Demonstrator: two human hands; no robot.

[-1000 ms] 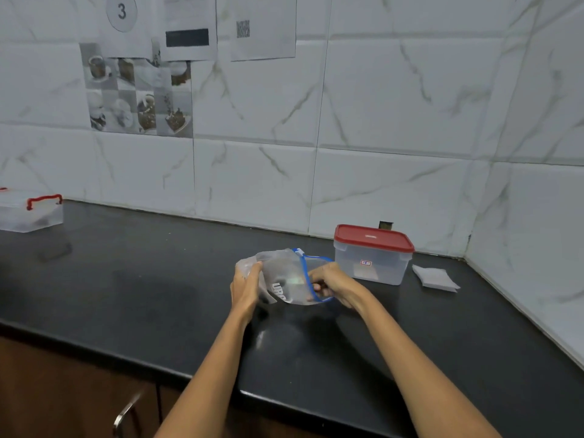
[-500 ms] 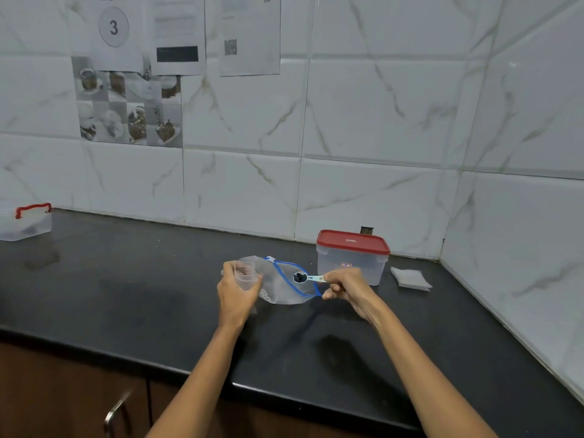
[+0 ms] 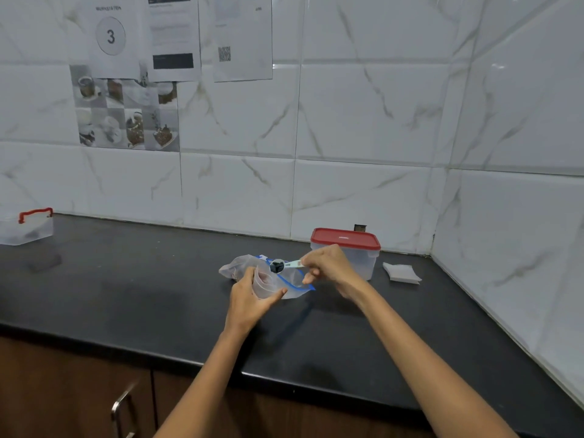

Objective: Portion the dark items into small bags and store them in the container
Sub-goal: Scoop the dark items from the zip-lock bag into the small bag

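My left hand [image 3: 249,298] holds a small clear bag [image 3: 264,284] upright with its mouth open, just above the black counter [image 3: 142,298]. My right hand [image 3: 325,263] pinches the handle of a small pale green spoon [image 3: 286,264]. The spoon's bowl carries dark items [image 3: 277,266] and hovers over the small bag's mouth. A larger clear zip bag with a blue seal [image 3: 294,281] lies on the counter behind and beneath both hands. A clear container with a red lid [image 3: 346,240] stands shut behind my right hand.
A small stack of clear bags [image 3: 401,272] lies right of the container, near the wall corner. A clear box with a red handle [image 3: 27,227] sits at the far left. Tiled walls close the back and right sides. A cabinet handle [image 3: 121,415] is below the counter edge.
My right hand drew the loaded spoon out of the big zip bag and carried it left over the small bag. My left hand tilted the small bag up under it.
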